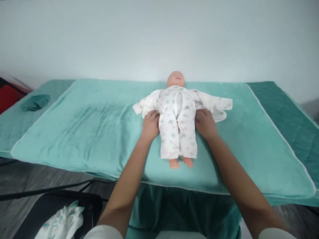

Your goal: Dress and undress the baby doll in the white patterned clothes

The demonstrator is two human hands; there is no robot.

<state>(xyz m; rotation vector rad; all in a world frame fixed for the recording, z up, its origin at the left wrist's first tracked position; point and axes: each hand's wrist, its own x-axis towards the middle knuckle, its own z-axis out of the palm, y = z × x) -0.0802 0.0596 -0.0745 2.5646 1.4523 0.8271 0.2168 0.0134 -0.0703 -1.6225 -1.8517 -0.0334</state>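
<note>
A baby doll (175,79) lies on its back, head toward the wall and bare feet toward me. White printed baby trousers (170,127) cover its legs and reach up over its chest. Under them, a white baby top (214,102) spreads out to both sides, its sleeves stretched outward. My left hand (151,124) is closed at the trousers' left edge, beside the doll's hip. Opposite it, my right hand (205,123) is closed at the right edge, just below the top's hem. The trousers and the hands themselves partly hide the fingertips.
The doll rests on a green padded bed (99,132) with a face hole (36,102) at its left end. A pale wall (124,39) stands behind. At lower left, a crumpled printed cloth (62,220) lies on a black chair (32,215). Something red (10,96) is at far left.
</note>
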